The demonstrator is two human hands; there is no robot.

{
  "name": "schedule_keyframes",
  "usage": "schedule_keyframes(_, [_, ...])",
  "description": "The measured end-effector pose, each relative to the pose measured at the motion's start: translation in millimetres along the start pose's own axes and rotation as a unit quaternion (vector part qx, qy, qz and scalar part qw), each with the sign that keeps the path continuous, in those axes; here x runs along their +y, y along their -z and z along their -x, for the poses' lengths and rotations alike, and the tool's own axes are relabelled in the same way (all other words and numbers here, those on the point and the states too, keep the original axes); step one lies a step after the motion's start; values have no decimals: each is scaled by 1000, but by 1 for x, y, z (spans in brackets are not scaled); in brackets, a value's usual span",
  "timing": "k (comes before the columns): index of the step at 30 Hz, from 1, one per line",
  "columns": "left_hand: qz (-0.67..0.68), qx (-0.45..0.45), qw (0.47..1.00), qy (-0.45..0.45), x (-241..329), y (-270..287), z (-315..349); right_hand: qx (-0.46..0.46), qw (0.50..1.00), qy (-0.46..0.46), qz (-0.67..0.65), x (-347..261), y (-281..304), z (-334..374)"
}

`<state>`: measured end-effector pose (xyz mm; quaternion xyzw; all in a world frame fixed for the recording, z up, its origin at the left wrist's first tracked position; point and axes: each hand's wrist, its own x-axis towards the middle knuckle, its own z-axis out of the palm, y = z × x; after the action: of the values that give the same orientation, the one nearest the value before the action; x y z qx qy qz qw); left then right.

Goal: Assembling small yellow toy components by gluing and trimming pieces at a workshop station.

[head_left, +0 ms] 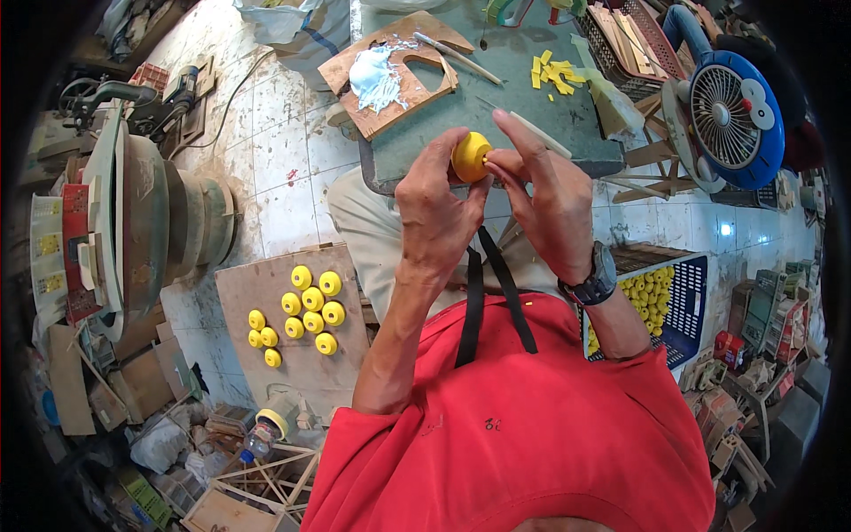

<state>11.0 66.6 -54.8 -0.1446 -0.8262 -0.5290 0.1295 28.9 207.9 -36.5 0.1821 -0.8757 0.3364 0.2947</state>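
My left hand [439,204] grips a round yellow piece [471,156] between thumb and fingers, above the near edge of the green table. My right hand [554,199] is closed, its fingertips pinched against the right side of that piece. Whatever those fingertips hold is too small to make out. Behind the right fingers shows a thin pale stick [545,137]; I cannot tell whether it is held or lies on the table. Ahead is a wooden board [417,89] with a smear of white paste [375,78]. A longer stick [461,58] rests across its cutout.
Small yellow strips [554,73] lie on the green table [523,106]. Several yellow round pieces [313,298] stand on a board [244,306] at left. A dark blue crate [694,297] of yellow pieces is at right. A blue fan [736,120] stands far right; a machine stands left.
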Motion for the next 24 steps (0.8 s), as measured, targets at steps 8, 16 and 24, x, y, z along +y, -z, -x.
schedule_keyframes(8, [-5, -8, 1000, 18, 1, 3, 1, -31, 998, -52, 12, -1, -4, 1])
schedule_keyframes(16, [265, -69, 939, 209, -6, 11, 3, 37, 988, -129, -81, 12, 3, -1])
schedule_keyframes(24, [487, -50, 811, 320, -13, 21, 0, -50, 992, -79, 82, 69, -1, 4])
